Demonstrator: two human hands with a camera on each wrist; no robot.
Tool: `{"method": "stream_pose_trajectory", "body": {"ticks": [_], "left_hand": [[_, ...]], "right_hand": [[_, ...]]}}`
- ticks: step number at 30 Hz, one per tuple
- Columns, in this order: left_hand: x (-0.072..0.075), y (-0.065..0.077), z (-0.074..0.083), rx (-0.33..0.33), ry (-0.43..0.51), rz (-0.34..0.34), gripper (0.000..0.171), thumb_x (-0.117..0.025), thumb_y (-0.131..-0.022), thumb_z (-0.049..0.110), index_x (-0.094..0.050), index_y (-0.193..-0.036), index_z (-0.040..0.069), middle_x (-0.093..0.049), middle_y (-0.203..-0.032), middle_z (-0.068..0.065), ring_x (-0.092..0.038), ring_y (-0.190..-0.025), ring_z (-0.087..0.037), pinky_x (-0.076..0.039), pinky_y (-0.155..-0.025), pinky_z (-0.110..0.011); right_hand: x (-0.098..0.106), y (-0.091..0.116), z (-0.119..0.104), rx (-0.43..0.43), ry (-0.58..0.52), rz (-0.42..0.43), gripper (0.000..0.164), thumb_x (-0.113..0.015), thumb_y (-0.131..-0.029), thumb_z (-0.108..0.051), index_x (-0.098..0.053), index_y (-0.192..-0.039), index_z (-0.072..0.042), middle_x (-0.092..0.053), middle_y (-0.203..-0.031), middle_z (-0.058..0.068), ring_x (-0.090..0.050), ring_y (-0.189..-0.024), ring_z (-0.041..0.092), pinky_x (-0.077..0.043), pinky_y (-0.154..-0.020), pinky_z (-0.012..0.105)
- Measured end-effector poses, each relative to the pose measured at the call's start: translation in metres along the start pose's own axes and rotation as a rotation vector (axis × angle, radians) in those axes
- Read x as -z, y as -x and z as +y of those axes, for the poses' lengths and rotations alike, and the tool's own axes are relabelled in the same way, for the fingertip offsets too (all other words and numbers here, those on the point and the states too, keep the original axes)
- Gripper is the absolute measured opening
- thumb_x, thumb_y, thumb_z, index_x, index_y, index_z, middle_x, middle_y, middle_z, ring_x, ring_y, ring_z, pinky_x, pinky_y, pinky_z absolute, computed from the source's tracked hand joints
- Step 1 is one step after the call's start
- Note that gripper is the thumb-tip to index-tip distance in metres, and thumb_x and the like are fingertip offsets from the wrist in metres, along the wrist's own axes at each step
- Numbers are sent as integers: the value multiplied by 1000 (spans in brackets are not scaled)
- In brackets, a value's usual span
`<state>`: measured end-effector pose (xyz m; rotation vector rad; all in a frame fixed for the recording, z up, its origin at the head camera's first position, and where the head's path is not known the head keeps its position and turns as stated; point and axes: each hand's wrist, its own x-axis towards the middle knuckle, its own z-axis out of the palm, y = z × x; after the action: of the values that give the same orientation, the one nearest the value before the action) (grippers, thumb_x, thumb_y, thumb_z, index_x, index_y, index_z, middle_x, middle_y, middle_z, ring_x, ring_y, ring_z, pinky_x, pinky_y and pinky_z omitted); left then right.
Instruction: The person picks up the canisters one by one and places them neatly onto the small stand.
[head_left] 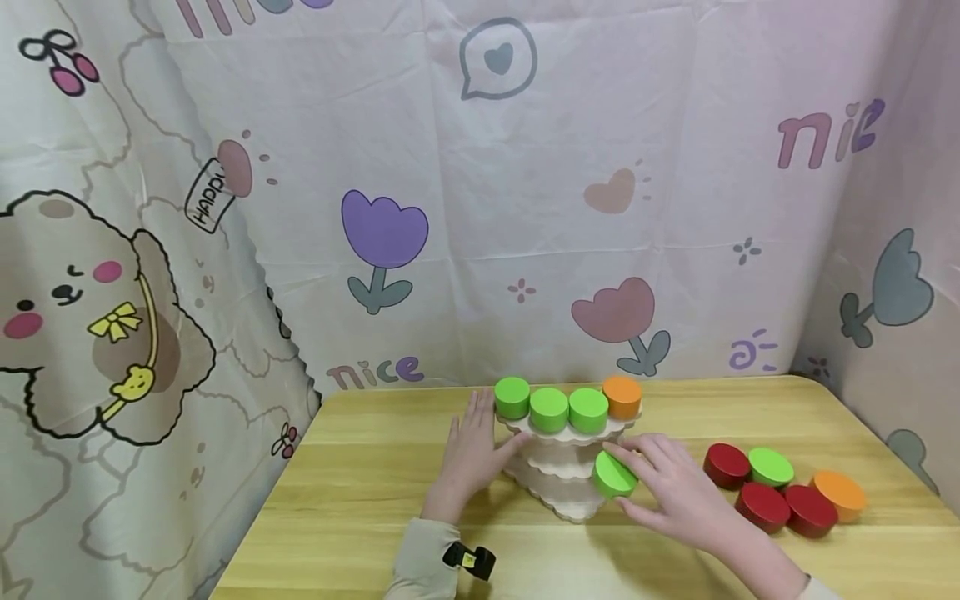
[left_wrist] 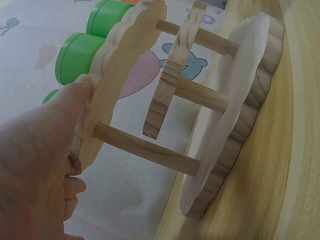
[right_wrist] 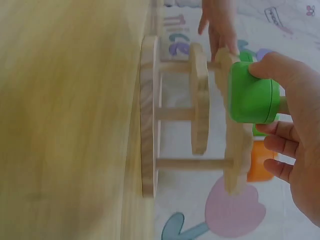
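A tiered wooden stand (head_left: 562, 461) with scalloped edges and dowel posts stands on the table. Its top tier carries a row of three green cylinders (head_left: 549, 410) and an orange cylinder (head_left: 622, 398) at the right end. My left hand (head_left: 472, 446) holds the top tier's left side, the thumb on the edge beside the green cylinders. In front of the stand's right side, my right hand (head_left: 678, 493) pinches another green cylinder (right_wrist: 252, 95) between thumb and fingers. This cylinder is tilted and raised off the table, with a seam line around it. Some left fingers are hidden behind the stand.
Right of the stand, on the wooden table (head_left: 352, 500), lie three dark red cylinders (head_left: 762, 506), a green cylinder (head_left: 771, 467) and an orange cylinder (head_left: 838, 495), grouped closely. A printed cloth (head_left: 480, 167) hangs behind the table and along both sides.
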<state>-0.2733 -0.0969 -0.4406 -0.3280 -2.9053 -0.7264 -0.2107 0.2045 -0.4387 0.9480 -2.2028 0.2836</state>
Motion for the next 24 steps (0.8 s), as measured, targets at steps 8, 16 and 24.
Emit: {"method": "stream_pose_trajectory", "body": {"ticks": [8,16,24], "left_hand": [[0,0,-1,0,-5,4,104,-36,-85,81,-7,-158,13,-5,-165,-5,-2,-153,-24,-7,-123,-55],[-1,-1,-1,-4,-5,18,106,-34,-84,83,-9,-158,12,-6,-165,-5,-3,-153,-24,-8,-123,-56],[-2,-1,-1,-1,-10,14,105,-36,-84,82,-9,-158,11,-7,-165,-6,-4,-153,-25,-8,-123,-56]], "right_hand": [[-11,-10,-9,36,-6,-8,67,-79,-69,-37,-62,-129,-12,-61,-116,0,-54,-106,19,-48,-87,41],[-17,-14,-12,39,-12,-11,66,-78,-68,-36,-63,-127,-10,-62,-118,1,-55,-107,19,-49,-89,41],[-20,-17,-17,28,-8,-39,57,-79,-68,-36,-65,-117,-11,-63,-115,2,-56,-105,18,-51,-88,39]]}}
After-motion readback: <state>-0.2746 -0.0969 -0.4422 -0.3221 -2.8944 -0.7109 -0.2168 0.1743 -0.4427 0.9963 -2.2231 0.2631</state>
